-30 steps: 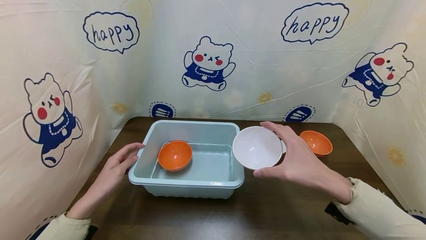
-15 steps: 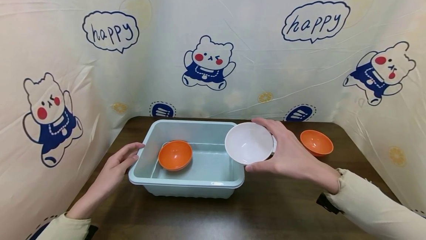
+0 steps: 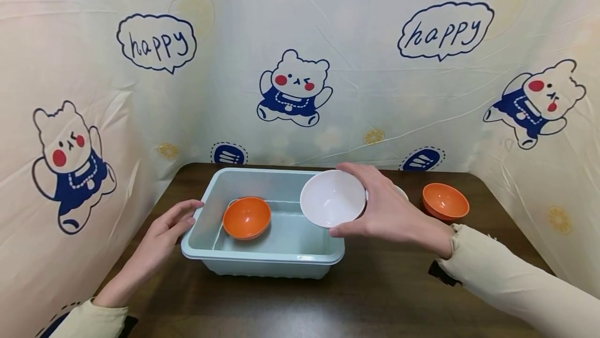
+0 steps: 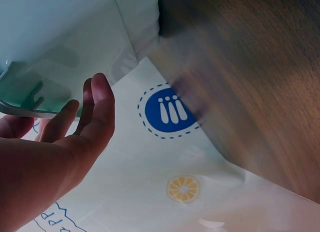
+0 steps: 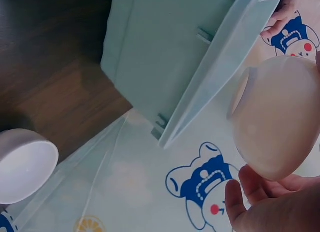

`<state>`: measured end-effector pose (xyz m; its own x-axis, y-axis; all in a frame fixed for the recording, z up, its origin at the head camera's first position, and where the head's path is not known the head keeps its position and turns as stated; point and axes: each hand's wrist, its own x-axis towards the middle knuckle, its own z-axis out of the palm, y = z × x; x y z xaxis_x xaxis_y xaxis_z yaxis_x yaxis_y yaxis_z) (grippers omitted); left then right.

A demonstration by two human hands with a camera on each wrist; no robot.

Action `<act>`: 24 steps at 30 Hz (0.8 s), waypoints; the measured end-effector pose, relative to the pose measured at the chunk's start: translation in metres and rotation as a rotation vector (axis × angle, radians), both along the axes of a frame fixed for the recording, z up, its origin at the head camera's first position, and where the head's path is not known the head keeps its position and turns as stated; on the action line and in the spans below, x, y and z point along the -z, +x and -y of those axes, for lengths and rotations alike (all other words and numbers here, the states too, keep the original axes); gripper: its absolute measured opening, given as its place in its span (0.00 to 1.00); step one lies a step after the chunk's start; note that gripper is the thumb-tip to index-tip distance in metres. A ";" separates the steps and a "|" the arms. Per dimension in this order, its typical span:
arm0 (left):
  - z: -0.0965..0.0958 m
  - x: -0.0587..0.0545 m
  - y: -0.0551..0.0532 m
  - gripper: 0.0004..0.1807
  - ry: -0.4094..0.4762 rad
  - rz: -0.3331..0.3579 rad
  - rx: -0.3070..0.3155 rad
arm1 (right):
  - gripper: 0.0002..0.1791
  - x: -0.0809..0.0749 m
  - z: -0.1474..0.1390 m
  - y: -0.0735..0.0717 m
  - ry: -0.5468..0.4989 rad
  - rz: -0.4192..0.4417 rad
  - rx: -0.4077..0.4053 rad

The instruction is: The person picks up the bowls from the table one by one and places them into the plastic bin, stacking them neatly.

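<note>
My right hand [image 3: 382, 205] pinches a white bowl [image 3: 332, 197] by its rim, thumb at the near side and fingers at the far side. The bowl is held tilted over the right end of a light blue plastic basin [image 3: 262, 258]; its outside [image 5: 280, 117] shows in the right wrist view. An orange bowl [image 3: 247, 218] sits inside the basin on the left. My left hand [image 3: 161, 231] holds the basin's left rim with its fingertips. In the left wrist view the bent fingers [image 4: 95, 109] are beside the basin's outer wall.
Behind my right hand stands another white bowl [image 5: 25, 164], mostly hidden in the head view. A second orange bowl [image 3: 445, 201] rests farther right on the dark wooden table [image 3: 375, 296]. Patterned cloth [image 3: 201, 114] surrounds the table at the back and sides.
My right hand has carried the white bowl leftward, from the basin's right edge to above its inside. The other white bowl shows more behind the hand. My left hand has stayed still.
</note>
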<state>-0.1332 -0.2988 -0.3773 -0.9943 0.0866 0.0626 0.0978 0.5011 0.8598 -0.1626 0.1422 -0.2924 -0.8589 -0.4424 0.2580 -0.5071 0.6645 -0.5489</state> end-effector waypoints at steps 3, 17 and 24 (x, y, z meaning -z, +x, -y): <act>0.000 0.000 0.000 0.22 -0.004 0.000 0.003 | 0.61 -0.001 0.005 -0.001 -0.006 0.005 -0.022; 0.001 0.003 0.000 0.21 0.016 -0.023 0.008 | 0.58 -0.002 0.033 -0.015 -0.006 0.022 -0.097; 0.002 0.002 -0.001 0.22 0.016 -0.018 0.013 | 0.58 -0.001 0.049 -0.022 0.019 0.027 -0.112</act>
